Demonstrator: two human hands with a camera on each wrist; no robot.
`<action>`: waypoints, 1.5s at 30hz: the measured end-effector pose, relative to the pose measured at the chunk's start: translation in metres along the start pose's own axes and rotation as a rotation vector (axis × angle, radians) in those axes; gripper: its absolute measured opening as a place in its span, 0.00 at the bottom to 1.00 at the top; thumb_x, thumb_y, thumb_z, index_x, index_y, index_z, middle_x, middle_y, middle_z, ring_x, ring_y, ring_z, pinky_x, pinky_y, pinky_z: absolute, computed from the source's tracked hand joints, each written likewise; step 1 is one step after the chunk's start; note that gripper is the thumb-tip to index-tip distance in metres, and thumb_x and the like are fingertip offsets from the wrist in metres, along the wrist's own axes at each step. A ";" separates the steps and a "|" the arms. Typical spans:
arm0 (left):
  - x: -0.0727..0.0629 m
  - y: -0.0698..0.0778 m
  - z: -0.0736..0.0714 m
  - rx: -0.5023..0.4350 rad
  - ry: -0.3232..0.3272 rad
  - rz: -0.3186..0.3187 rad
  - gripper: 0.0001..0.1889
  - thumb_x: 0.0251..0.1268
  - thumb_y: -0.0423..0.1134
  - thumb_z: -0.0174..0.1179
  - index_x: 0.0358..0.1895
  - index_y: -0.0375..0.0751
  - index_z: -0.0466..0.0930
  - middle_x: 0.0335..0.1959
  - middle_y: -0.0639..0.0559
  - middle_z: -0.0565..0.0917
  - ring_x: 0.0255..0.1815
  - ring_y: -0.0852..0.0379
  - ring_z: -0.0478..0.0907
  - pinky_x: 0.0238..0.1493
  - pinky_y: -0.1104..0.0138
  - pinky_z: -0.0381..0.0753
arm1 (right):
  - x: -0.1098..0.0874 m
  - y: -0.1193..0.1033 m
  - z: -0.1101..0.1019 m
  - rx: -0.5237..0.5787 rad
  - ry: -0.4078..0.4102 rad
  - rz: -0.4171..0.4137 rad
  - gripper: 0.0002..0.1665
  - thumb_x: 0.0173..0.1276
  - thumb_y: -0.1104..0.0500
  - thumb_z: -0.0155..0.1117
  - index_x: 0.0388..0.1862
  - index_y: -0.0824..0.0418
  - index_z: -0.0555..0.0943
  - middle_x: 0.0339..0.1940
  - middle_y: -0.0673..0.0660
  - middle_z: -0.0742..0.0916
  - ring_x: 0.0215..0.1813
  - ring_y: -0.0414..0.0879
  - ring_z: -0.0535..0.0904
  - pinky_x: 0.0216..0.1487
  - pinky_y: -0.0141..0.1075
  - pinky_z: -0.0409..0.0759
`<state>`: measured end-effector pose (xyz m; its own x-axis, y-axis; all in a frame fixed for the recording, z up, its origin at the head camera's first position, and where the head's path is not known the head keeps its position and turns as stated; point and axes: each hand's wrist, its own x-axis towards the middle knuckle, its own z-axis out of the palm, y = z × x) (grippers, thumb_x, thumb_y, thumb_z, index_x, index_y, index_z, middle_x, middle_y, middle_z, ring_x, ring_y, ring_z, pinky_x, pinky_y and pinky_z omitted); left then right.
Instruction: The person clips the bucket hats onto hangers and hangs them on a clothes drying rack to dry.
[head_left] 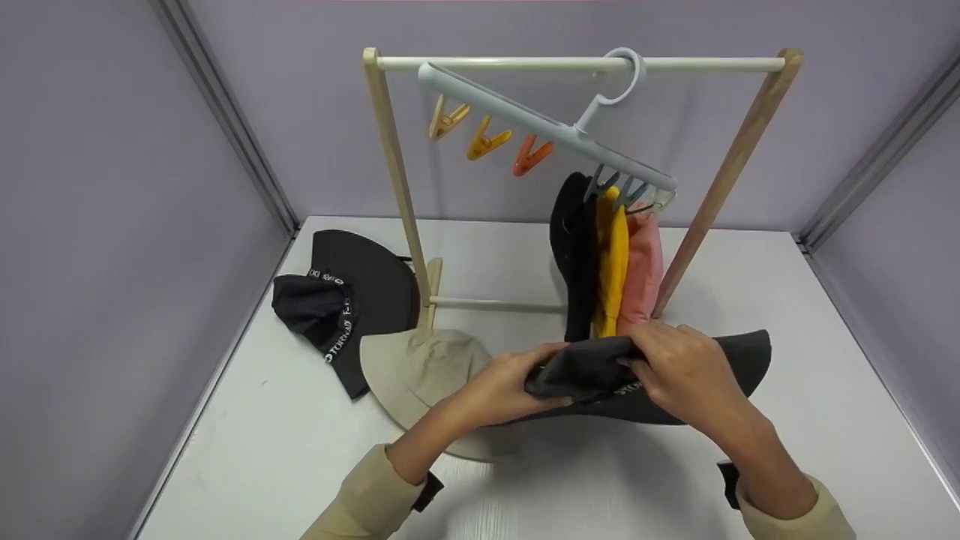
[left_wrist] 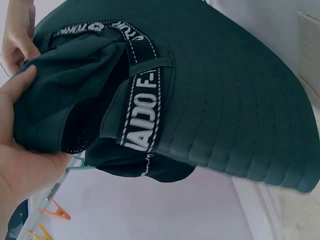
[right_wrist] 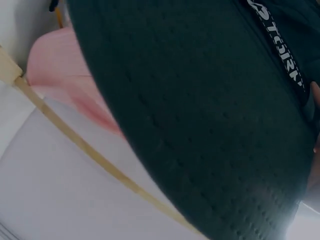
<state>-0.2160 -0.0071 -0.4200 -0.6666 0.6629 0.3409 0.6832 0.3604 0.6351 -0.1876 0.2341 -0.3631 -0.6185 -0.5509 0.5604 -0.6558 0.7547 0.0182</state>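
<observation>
Both hands hold a dark wide-brimmed hat with a white-lettered band, in front of the rack. My left hand grips the crown from the left, thumb and fingers on either side of the cloth. On the right, my right hand pinches the crown's edge, its fingers curled. In the left wrist view the crown looks folded, with the stitched brim spreading to the right. That brim fills most of the right wrist view, where only a little of the right hand shows at the edge.
A pale blue hanger tilts on the rack's white bar. Black, yellow and pink hats hang from its lower right end; orange and yellow clips dangle leftward. A beige hat and another dark hat lie left.
</observation>
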 end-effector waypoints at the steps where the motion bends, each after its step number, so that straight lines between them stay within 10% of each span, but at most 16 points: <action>1: -0.001 0.000 0.000 0.006 0.008 -0.003 0.28 0.56 0.47 0.65 0.60 0.44 0.70 0.47 0.50 0.80 0.44 0.58 0.78 0.43 0.67 0.74 | 0.003 -0.001 0.000 -0.001 -0.004 -0.011 0.12 0.50 0.67 0.68 0.31 0.62 0.74 0.23 0.52 0.78 0.24 0.44 0.69 0.23 0.34 0.68; 15: -0.015 -0.016 0.023 -0.144 0.557 0.148 0.07 0.54 0.32 0.66 0.36 0.35 0.83 0.28 0.48 0.84 0.25 0.61 0.79 0.28 0.71 0.76 | 0.041 -0.012 -0.003 -0.026 -0.024 -0.133 0.10 0.54 0.65 0.68 0.36 0.63 0.78 0.29 0.55 0.82 0.30 0.50 0.76 0.37 0.40 0.74; 24: -0.043 0.005 0.039 -0.045 0.856 0.144 0.08 0.51 0.24 0.64 0.36 0.33 0.81 0.28 0.48 0.83 0.28 0.59 0.80 0.28 0.70 0.78 | 0.074 -0.024 0.009 0.017 0.015 -0.324 0.08 0.56 0.67 0.64 0.36 0.63 0.79 0.31 0.55 0.83 0.33 0.51 0.77 0.48 0.45 0.72; 32: -0.065 0.029 0.039 0.053 0.859 -0.010 0.15 0.50 0.21 0.63 0.44 0.31 0.80 0.38 0.43 0.83 0.39 0.52 0.81 0.38 0.69 0.78 | 0.092 -0.033 0.027 0.065 0.013 -0.446 0.11 0.54 0.68 0.65 0.37 0.61 0.78 0.32 0.53 0.82 0.36 0.49 0.77 0.51 0.44 0.70; 45: -0.076 0.041 0.033 0.121 0.831 -0.053 0.19 0.45 0.15 0.61 0.44 0.29 0.79 0.39 0.42 0.83 0.41 0.52 0.80 0.37 0.70 0.78 | 0.119 -0.048 0.048 0.175 -0.032 -0.617 0.11 0.58 0.72 0.59 0.38 0.61 0.77 0.34 0.53 0.83 0.44 0.47 0.78 0.63 0.41 0.60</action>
<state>-0.1273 -0.0213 -0.4423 -0.6692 -0.0388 0.7421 0.6402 0.4769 0.6023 -0.2505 0.1156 -0.3367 -0.1155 -0.8778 0.4650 -0.9546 0.2275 0.1925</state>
